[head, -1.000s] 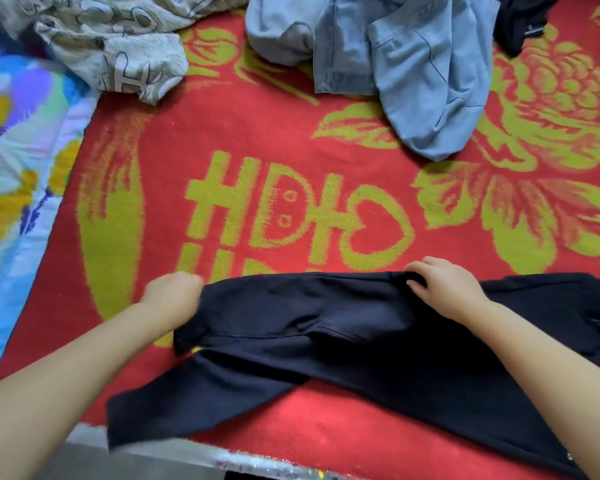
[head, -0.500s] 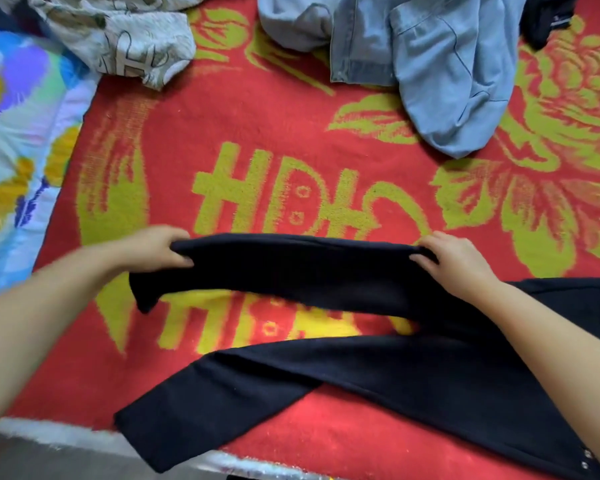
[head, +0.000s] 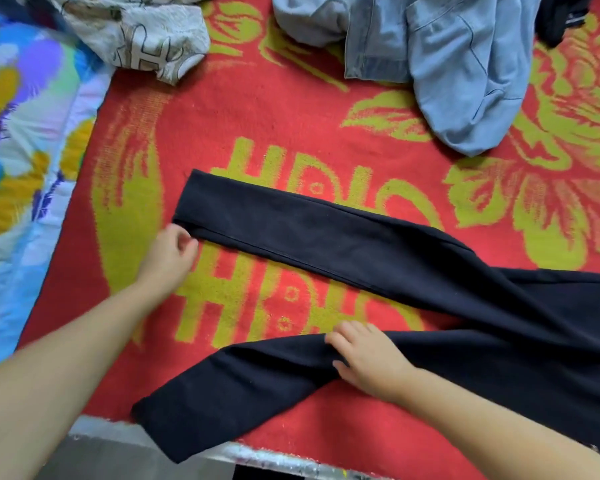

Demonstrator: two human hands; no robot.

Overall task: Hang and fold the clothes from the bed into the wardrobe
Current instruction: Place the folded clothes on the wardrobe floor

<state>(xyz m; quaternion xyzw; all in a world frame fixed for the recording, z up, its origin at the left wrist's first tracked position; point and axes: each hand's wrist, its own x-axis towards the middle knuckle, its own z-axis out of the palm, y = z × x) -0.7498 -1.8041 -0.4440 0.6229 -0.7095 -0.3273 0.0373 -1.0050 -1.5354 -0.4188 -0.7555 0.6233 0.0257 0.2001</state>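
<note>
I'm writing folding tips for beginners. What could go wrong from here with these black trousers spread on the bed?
1. The near leg's cuff hangs over the bed edge; it could drag the black trousers off as they are moved.
2. The right hand grips the near leg mid-length, so lifting may bunch it instead of laying it flat on the far leg.
3. The left hand holds nothing, so the far leg could shift.

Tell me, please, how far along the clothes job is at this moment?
Early days. The black trousers lie spread on the red blanket, one leg laid out straight; nothing looks folded yet. In hand: the right hand grips the nearer leg, while the left hand sits loosely curled by the far leg's hem. Left: the denim jacket and the patterned grey top lie crumpled. No wardrobe is in view.
</note>
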